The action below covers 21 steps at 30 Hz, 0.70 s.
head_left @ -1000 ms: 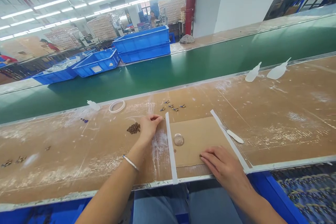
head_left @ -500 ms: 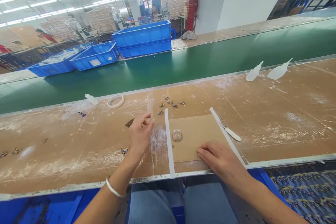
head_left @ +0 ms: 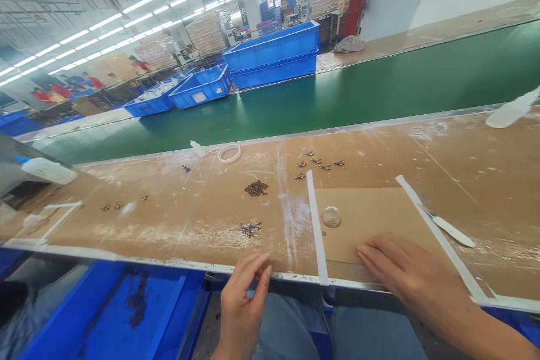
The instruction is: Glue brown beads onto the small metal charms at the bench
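My left hand (head_left: pixel 245 295) is over the table's front edge, its thumb and forefinger apart and nothing visible between them. Just beyond it lies a small cluster of blue-and-gold pieces (head_left: pixel 250 229). My right hand (head_left: pixel 403 267) rests on a cardboard sheet (head_left: pixel 371 208), fingers pressed together; whatever its fingertips hold is hidden. On that sheet, to the left of my right hand, sits a small clear round dish (head_left: pixel 331 216). A pile of tiny brown bits (head_left: pixel 256 188) lies farther back, and several small blue-and-gold pieces (head_left: pixel 324 167) are scattered beyond the sheet.
White tape strips (head_left: pixel 317 230) flank the cardboard. A white-handled knife (head_left: pixel 453 232) lies at right, a tape ring (head_left: pixel 229 153) farther back. White squeeze bottles (head_left: pixel 512 109) stand by the green conveyor belt (head_left: pixel 379 87). Blue crates (head_left: pixel 274 56) line its far side; a blue bin (head_left: pixel 113 309) is below the table.
My left hand has drawn back from beside the brown pile to the table's front edge. My right hand stays on the cardboard. The view has turned left.
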Motion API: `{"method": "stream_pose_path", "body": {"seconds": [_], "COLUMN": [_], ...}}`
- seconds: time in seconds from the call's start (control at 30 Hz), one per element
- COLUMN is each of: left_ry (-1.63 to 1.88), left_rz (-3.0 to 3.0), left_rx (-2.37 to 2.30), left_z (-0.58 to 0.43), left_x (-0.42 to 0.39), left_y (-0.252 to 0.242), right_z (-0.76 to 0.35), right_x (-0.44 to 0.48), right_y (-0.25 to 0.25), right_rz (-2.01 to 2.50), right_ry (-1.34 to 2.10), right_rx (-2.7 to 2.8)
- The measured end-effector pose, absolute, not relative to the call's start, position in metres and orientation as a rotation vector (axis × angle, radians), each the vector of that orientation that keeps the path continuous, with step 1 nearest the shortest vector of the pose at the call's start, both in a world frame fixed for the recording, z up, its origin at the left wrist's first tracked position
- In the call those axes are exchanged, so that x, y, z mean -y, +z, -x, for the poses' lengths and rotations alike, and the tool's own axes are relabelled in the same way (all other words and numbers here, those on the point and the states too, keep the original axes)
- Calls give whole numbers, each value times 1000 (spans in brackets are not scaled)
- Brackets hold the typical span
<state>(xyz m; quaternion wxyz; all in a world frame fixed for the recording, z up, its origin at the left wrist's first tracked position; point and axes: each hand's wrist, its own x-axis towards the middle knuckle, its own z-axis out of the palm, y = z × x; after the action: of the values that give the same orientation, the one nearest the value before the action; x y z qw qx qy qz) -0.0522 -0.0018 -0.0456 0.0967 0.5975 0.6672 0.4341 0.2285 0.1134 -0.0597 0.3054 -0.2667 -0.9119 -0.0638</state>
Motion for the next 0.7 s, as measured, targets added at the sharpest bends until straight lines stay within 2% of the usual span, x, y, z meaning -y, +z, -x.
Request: {"method": "stream_pose_path", "body": {"seconds": [0.1,0.17,0.3,0.43,0.7], "left_ry": [1286,1254,1052,934,1026], "left_rz": [-1685,-1687,-1928,-2090,-2197], "left_rx": [-2105,-2150,-2076,-1984,-1957], "left_z": [80,104,140,154,155], "left_x": [-1,-13,-38,-47,-46], "left_y": [-51,-53,-58,-64,-68], "right_z": [-177,-138,-84,-72,-69], "right_x": [-103,-101,-116,-135,-150], "right_y": [-54,-51,-48,-52,-53], "right_rz": [663,654,594,603,658], "right_ry": [-34,132,248,387,675], "right_rx": [2383,2560,2684,2761,2762]}}
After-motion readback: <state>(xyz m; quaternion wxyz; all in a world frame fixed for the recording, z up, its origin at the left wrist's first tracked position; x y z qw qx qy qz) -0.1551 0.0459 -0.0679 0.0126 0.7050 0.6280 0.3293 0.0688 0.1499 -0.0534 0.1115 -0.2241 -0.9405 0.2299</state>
